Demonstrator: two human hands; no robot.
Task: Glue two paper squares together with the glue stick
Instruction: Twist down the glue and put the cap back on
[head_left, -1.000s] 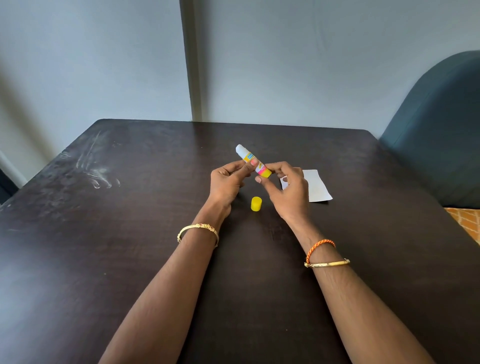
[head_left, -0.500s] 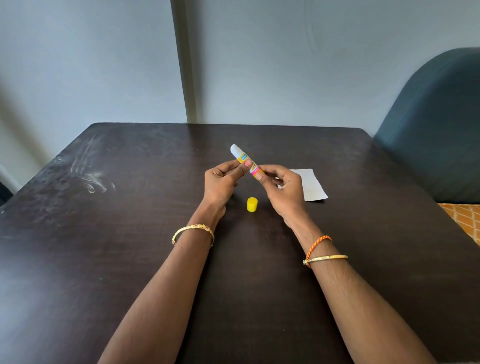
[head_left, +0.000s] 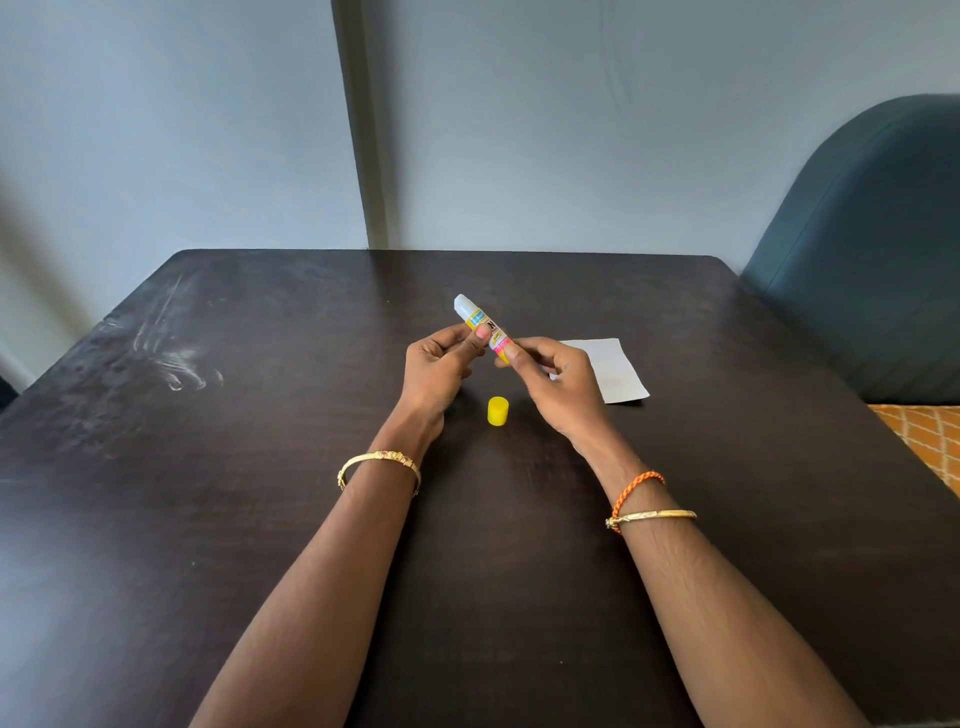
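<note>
An uncapped glue stick (head_left: 480, 323) with a white glue tip and a yellow and pink label is held above the dark table (head_left: 208, 493), tip pointing up and away to the left. My left hand (head_left: 441, 364) pinches its middle. My right hand (head_left: 556, 384) grips its lower end, which the fingers hide. The yellow cap (head_left: 497, 411) stands on the table just below and between the hands. White paper (head_left: 613, 371) lies flat on the table behind my right hand, partly covered by it; I cannot tell whether it is one sheet or two.
A wall stands right behind the table's far edge. A dark blue upholstered chair (head_left: 872, 270) is at the right, with a patterned orange floor (head_left: 924, 441) below it. White scuff marks (head_left: 171, 358) streak the table's left side.
Both hands keep hold of the glue stick in nearly the same place. My right fingers have closed further over its lower end, hiding the yellow base. The cap and paper have not moved.
</note>
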